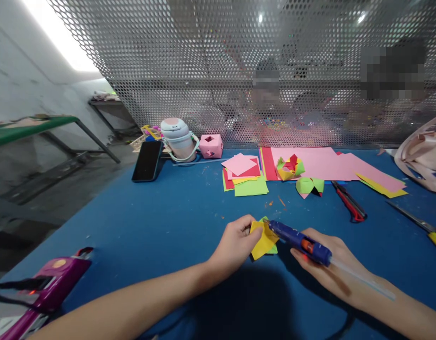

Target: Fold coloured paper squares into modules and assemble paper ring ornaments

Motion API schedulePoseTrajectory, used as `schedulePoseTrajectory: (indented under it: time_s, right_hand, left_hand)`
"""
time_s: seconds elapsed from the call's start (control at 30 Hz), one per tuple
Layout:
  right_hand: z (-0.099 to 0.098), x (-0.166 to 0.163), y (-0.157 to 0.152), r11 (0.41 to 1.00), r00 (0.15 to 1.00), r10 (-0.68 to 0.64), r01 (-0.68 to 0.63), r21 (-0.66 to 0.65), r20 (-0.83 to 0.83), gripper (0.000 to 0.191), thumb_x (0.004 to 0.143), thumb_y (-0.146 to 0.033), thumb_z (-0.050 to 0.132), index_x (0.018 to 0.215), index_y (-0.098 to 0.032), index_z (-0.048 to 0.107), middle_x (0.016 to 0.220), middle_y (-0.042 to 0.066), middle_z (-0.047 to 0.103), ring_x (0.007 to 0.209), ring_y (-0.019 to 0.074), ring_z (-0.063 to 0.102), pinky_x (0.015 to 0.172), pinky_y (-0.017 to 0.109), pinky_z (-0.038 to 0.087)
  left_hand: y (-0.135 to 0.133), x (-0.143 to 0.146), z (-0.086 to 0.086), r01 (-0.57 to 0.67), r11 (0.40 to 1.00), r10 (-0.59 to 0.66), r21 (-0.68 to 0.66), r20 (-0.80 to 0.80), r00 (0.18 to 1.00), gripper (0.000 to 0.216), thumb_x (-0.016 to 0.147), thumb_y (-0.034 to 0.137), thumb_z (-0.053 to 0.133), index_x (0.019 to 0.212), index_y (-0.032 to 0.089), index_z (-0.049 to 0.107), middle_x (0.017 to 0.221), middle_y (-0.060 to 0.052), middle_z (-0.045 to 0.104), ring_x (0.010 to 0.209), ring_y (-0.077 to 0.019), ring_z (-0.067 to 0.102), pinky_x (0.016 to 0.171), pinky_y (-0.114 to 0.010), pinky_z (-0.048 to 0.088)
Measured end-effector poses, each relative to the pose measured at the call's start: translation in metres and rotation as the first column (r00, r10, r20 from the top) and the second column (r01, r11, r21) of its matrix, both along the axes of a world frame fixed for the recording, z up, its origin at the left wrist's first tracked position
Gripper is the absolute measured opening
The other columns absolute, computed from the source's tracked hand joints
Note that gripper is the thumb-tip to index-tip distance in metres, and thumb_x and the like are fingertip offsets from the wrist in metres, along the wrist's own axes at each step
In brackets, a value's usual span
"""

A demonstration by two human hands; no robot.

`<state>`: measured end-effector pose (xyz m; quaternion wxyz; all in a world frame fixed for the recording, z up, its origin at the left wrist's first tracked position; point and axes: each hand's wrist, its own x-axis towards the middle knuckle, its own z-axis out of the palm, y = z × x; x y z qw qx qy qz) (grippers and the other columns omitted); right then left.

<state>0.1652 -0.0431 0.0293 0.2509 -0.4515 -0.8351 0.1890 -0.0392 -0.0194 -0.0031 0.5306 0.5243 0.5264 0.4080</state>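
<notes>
My left hand (238, 242) pinches folded yellow and green paper (265, 242) above the blue table (161, 231). A blue hot glue gun (297, 240) with a clear glue stick out of its back is gripped in my right hand (327, 257). Its nozzle touches or nearly touches the paper's top edge; I cannot tell which. Beyond them lie a green folded paper piece (310, 186) and a red, green and yellow paper shape (290, 167). A stack of small coloured sheets (246, 172) lies to their left.
On the right are a red cutter (349, 203), scissors (416, 219) and a pale bag (425, 151). Behind stand a bottle (180, 141), a pink paper cube (211, 146) and a perforated metal screen (203, 71). A phone (147, 161) and a purple device (49, 288) are leftward.
</notes>
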Motion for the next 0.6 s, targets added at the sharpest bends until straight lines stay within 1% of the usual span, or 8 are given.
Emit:
schedulePoseTrajectory:
  time_s: [0.07, 0.13, 0.23, 0.33, 0.5, 0.6]
  right_hand:
    - [-0.007, 0.002, 0.0, 1.0, 1.0, 0.007, -0.007, 0.03, 0.019, 0.011, 0.084, -0.026, 0.051, 0.075, -0.021, 0.049, 0.061, -0.002, 0.056, 0.051, 0.0111, 0.052, 0.046, 0.021, 0.038]
    - [-0.009, 0.003, 0.0, 0.999, 1.0, 0.014, -0.015, 0.041, 0.02, 0.009, 0.084, -0.025, 0.05, 0.076, -0.021, 0.049, 0.061, -0.002, 0.055, 0.051, 0.011, 0.052, 0.047, 0.021, 0.038]
    - [-0.004, 0.003, 0.0, 0.998, 0.999, 0.043, -0.044, 0.039, 0.034, 0.008, 0.084, -0.023, 0.049, 0.076, -0.021, 0.049, 0.061, -0.002, 0.056, 0.051, 0.0112, 0.052, 0.046, 0.021, 0.038]
    - [0.003, 0.003, 0.001, 0.998, 0.996, 0.068, -0.069, 0.013, 0.052, 0.01, 0.085, -0.023, 0.048, 0.075, -0.02, 0.049, 0.062, -0.001, 0.057, 0.051, 0.0116, 0.053, 0.046, 0.022, 0.038]
    - [0.002, 0.007, 0.001, 0.999, 0.999, 0.048, -0.048, -0.006, 0.023, 0.01, 0.085, -0.025, 0.048, 0.076, -0.02, 0.049, 0.062, 0.0, 0.057, 0.052, 0.0118, 0.054, 0.046, 0.022, 0.038]
    - [0.005, 0.006, 0.001, 0.998, 0.999, 0.037, -0.036, -0.056, 0.013, 0.014, 0.085, -0.027, 0.049, 0.073, -0.02, 0.048, 0.062, -0.001, 0.057, 0.052, 0.0115, 0.055, 0.047, 0.021, 0.039]
  left_hand:
    - [0.0, 0.0, 0.0, 0.005, 1.0, -0.005, 0.007, -0.027, 1.0, 0.023, 0.07, 0.036, 0.054, 0.061, 0.017, 0.045, 0.054, 0.006, 0.042, 0.05, -0.0082, 0.041, 0.047, -0.019, 0.031]
    - [-0.001, 0.0, 0.0, 0.013, 1.0, -0.012, 0.014, -0.054, 0.998, 0.023, 0.071, 0.036, 0.053, 0.061, 0.017, 0.045, 0.054, 0.006, 0.041, 0.05, -0.0085, 0.04, 0.047, -0.019, 0.031]
    - [-0.001, 0.0, 0.0, 0.025, 0.999, -0.022, 0.04, -0.078, 0.997, 0.023, 0.072, 0.036, 0.052, 0.061, 0.017, 0.045, 0.055, 0.005, 0.042, 0.052, -0.0087, 0.04, 0.047, -0.019, 0.031]
    - [-0.001, -0.001, 0.001, 0.025, 0.999, -0.022, 0.043, -0.054, 0.998, 0.022, 0.072, 0.036, 0.052, 0.062, 0.016, 0.046, 0.057, 0.005, 0.044, 0.053, -0.0087, 0.041, 0.048, -0.019, 0.032]
    - [0.0, -0.002, 0.002, -0.005, 0.999, 0.007, 0.046, -0.05, 0.999, 0.022, 0.072, 0.036, 0.052, 0.062, 0.016, 0.045, 0.055, 0.005, 0.043, 0.051, -0.0084, 0.041, 0.047, -0.019, 0.032]
    - [0.0, -0.002, 0.002, -0.024, 0.999, 0.026, 0.042, -0.047, 0.999, 0.022, 0.072, 0.035, 0.052, 0.062, 0.016, 0.045, 0.055, 0.005, 0.043, 0.052, -0.0084, 0.042, 0.047, -0.018, 0.032]
